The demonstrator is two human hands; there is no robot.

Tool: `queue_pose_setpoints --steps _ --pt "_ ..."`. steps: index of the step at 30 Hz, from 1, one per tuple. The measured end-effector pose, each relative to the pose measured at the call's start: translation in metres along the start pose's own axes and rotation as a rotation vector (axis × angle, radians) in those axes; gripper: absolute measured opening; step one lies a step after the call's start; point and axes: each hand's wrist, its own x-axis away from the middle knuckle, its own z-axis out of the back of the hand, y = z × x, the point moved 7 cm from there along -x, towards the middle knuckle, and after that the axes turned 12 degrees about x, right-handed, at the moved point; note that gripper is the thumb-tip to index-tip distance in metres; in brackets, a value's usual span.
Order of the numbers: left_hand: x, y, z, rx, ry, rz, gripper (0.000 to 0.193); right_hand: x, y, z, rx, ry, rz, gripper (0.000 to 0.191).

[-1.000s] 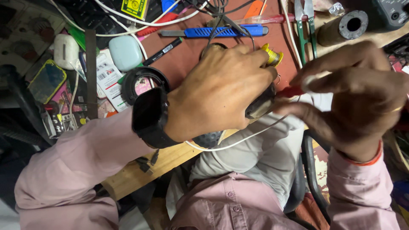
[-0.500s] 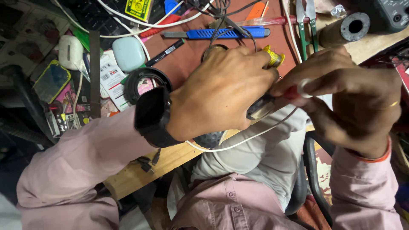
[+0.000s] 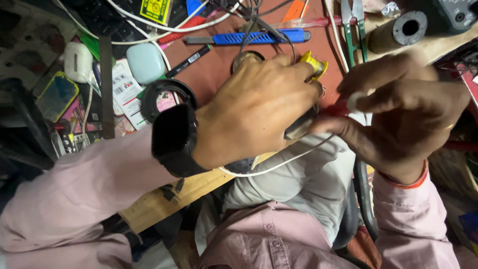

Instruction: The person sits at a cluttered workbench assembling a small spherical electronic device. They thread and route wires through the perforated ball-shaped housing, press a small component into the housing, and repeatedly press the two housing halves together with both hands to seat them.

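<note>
My left hand (image 3: 254, 109), with a black watch (image 3: 174, 139) on the wrist, is closed over a dark object (image 3: 298, 128) at the edge of the workbench; most of that object is hidden under my fingers. My right hand (image 3: 403, 114) pinches a thin red-handled tool (image 3: 334, 108) whose tip meets the dark object. A white cable (image 3: 284, 162) loops down from under my left hand across my lap. A yellow spool of wire (image 3: 314, 64) sits just beyond my left knuckles.
On the cluttered red-brown bench lie a blue utility knife (image 3: 259, 38), green-handled snips (image 3: 351, 30), a black ring (image 3: 167, 97), a pale earbud case (image 3: 145, 63), a black marker (image 3: 188, 62), a dark tube (image 3: 398, 31) and tangled white cables (image 3: 164, 22). The wooden bench edge (image 3: 164, 199) runs below my left arm.
My right hand has shifted slightly, its fingers closing tighter around the red tool at the dark object. My left hand keeps its grip in the same place.
</note>
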Motion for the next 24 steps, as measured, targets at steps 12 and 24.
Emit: queue_pose_setpoints --steps 12,24 --pt "-0.004 -0.010 0.002 -0.012 -0.111 0.061 0.038 -0.001 0.011 -0.012 -0.251 -0.172 -0.189 0.017" --pt "-0.004 -0.007 0.004 0.084 -0.148 0.085 0.038 0.002 -0.005 0.001 -0.174 0.152 -0.231 0.020"
